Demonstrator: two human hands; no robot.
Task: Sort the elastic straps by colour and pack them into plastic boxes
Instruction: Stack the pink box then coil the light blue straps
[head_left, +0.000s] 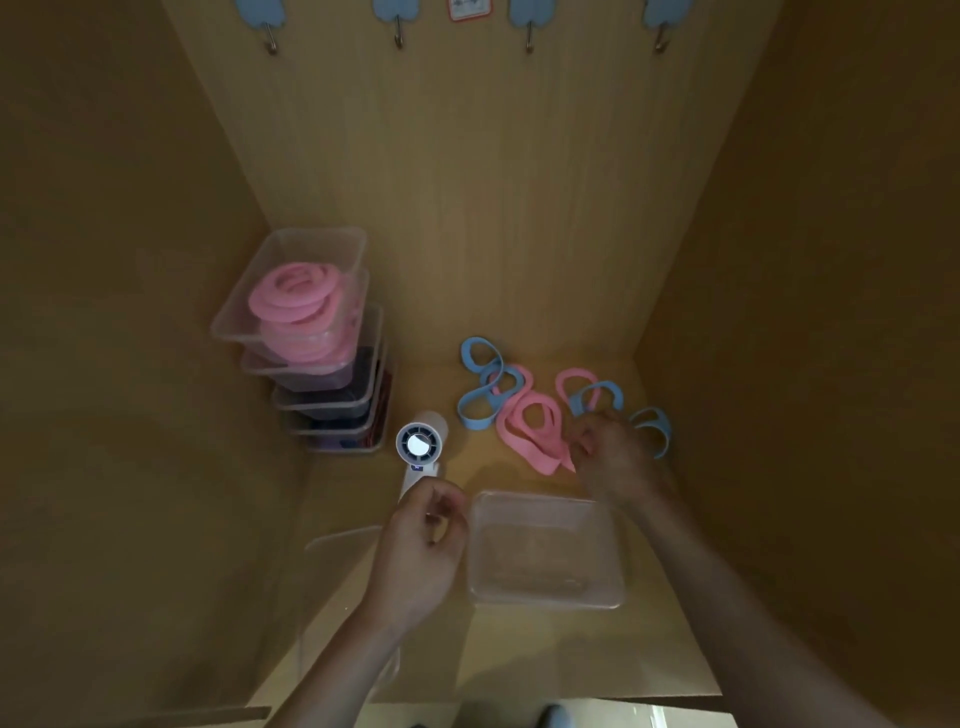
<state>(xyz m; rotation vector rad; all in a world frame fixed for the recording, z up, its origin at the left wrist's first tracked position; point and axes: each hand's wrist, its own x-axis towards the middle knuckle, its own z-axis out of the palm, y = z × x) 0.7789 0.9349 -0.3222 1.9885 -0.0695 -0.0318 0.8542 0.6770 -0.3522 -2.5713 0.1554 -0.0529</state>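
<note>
Pink straps (530, 426) and blue straps (480, 387) lie tangled on the wooden shelf at the back right. My right hand (610, 457) reaches over them, its fingertips at the end of a pink strap; whether it grips the strap I cannot tell. A clear plastic box (545, 551) stands empty in front of the pile. My left hand (426, 540) hovers just left of that box with loosely curled fingers and holds nothing. At the back left a stack of clear boxes (306, 332) has coiled pink straps (296, 299) in the top one.
A small white handheld fan (418, 447) lies between the stack and the strap pile, just beyond my left hand. A clear lid or box (337, 551) lies under my left forearm. Wooden walls close in on left, right and back; hooks (399, 36) hang above.
</note>
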